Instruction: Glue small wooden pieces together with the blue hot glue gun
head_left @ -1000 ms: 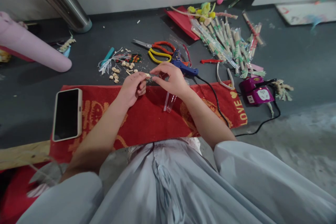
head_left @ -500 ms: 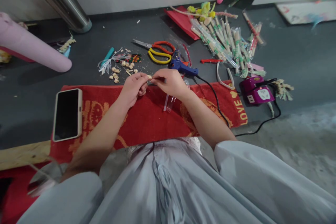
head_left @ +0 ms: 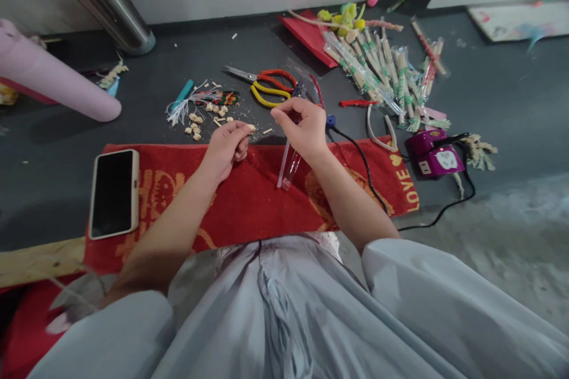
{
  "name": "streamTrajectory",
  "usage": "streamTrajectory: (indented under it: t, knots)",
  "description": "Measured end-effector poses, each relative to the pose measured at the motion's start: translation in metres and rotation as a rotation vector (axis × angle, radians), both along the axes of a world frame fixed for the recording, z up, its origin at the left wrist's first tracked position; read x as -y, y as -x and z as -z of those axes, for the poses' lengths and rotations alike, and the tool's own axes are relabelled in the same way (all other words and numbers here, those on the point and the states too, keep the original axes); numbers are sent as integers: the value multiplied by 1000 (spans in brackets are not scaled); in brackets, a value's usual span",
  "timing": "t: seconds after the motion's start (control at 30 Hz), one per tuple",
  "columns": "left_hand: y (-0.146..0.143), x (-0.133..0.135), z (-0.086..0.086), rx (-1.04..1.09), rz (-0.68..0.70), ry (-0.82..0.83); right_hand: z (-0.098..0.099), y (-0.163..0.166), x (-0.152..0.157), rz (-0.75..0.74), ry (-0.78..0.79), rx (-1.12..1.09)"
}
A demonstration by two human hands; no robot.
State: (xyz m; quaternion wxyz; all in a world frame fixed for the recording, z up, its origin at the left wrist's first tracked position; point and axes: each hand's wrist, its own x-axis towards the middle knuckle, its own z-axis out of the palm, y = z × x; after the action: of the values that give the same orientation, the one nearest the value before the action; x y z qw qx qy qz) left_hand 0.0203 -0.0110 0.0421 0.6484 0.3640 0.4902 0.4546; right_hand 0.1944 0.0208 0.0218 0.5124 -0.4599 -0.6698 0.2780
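My left hand (head_left: 226, 145) rests at the far edge of the red towel (head_left: 249, 201), thumb and forefinger pinched on a small beige piece (head_left: 251, 128). My right hand (head_left: 303, 125) is raised just right of it, fingers curled into a pinch; what they hold, if anything, is hidden. It covers most of the blue glue gun (head_left: 329, 121). A short stick bit (head_left: 267, 130) lies on the dark floor between the hands. A clear plastic sleeve (head_left: 287, 169) lies on the towel under my right wrist.
A phone (head_left: 114, 192) lies on the towel's left end. Beyond the hands are red and yellow scissors (head_left: 269, 86), beige scraps (head_left: 195, 123), bundled sticks (head_left: 382, 68), a purple power strip (head_left: 433, 154) with a black cord (head_left: 368, 172), a pink roll (head_left: 53, 80) and a metal post (head_left: 106, 6).
My right hand has drawn away from the left, up and to the right, over the glue gun. A short stick bit now lies between the hands. The left hand stayed put.
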Motion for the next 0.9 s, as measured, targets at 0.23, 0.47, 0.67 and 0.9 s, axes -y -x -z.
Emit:
streamTrajectory:
  t: [0.23,0.47,0.67,0.9]
  knots:
    - [3,-2,2,-23,-44,-17,2,-3,-2,46,-111,-59]
    - [-1,-1,2,-130,-62,-53,5,3,0,-46,-150,44]
    - [-4,3,4,-251,28,-86,5,5,2,-186,-126,209]
    - [-2,2,4,-207,12,-58,8,2,0,-187,-159,209]
